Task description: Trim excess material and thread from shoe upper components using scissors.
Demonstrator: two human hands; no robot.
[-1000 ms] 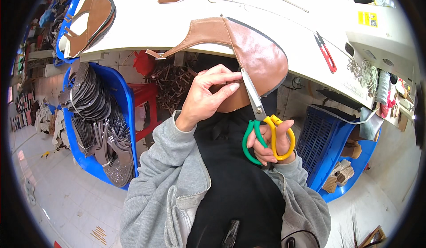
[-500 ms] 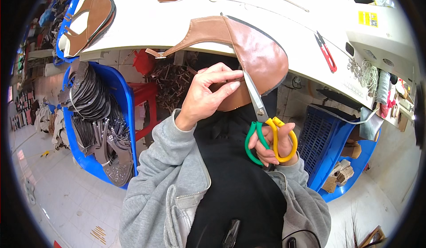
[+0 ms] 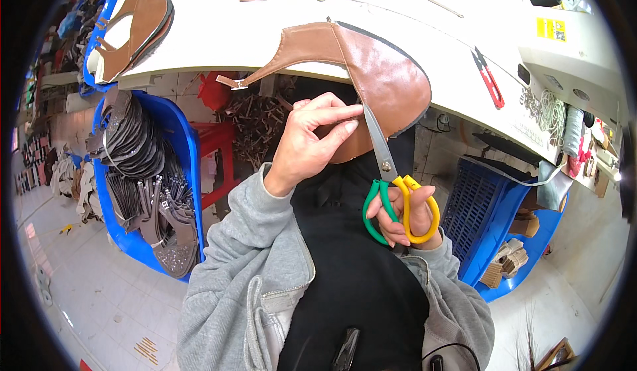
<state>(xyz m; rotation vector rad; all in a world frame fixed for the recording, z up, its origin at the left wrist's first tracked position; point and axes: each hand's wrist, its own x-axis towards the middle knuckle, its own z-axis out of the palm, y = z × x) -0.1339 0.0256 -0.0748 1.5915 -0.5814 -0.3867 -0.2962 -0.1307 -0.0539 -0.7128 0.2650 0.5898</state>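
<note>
Premises: workshop, evidently leather-type goods. White tabletop point(image 3: 245, 42) carries brown leather-like piece point(image 3: 391, 79), further brown pieces point(image 3: 141, 29) at far left, red-handled snips point(image 3: 490, 82). White machine body point(image 3: 577, 52) stands at right; grey spool point(image 3: 573, 135) and pale cord point(image 3: 550, 119) near. Scissors point(image 3: 387, 168) in use at tabletop edge. Blue bin point(image 3: 193, 165) holds bundled dark straps point(image 3: 133, 142). Blue crate point(image 3: 470, 215) opposite. Floor point(image 3: 116, 311) tiled.

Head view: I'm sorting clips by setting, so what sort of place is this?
Probably a leather-goods or footwear workshop: metal-bladed scissors with green and yellow handles at the edge of a glossy brown, curved leather-like piece, and bundled dark, shaped pieces in a blue plastic bin.
</note>
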